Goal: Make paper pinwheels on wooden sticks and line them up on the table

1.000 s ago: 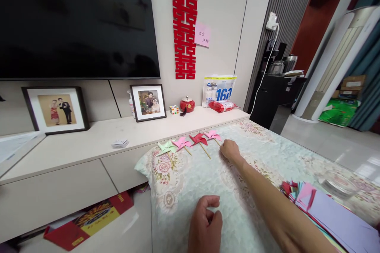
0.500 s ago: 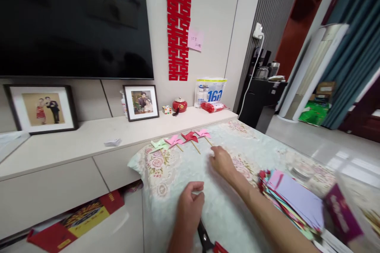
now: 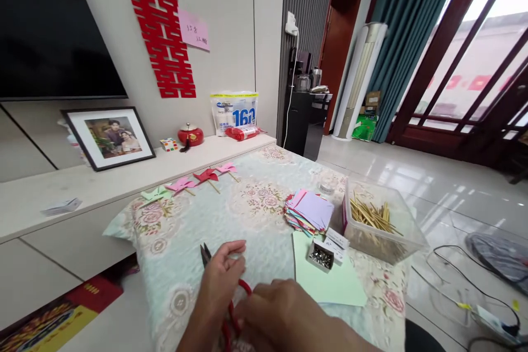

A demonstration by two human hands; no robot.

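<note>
Red-handled scissors [image 3: 231, 316] lie on the floral tablecloth near the front, dark blades pointing away to the left, partly covered by my hands. My left hand [image 3: 223, 278] rests over them, fingers loosely bent and the thumb apart, with nothing visible in it. Close beside the red handles, my right hand [image 3: 280, 308] has its fingers curled in; its fingertips are hidden, so I cannot tell whether it grips anything. Along the far left edge lie paper pinwheels on sticks: a green one [image 3: 157, 194], a pink one [image 3: 181, 185], a red one [image 3: 205, 176] and another pink one [image 3: 226, 168].
To the right are a stack of coloured paper squares [image 3: 311, 210], green sheets [image 3: 330, 289], a small box of metal fasteners [image 3: 321, 256] and a clear bin [image 3: 383, 247] of thin sticks. A white cabinet [image 3: 103, 187] runs along the wall. Cables [image 3: 462, 253] lie on the floor.
My right hand has drawn back from the far pink pinwheel to beside the scissors. The view has swung right, bringing the stick bin and fastener box into sight.
</note>
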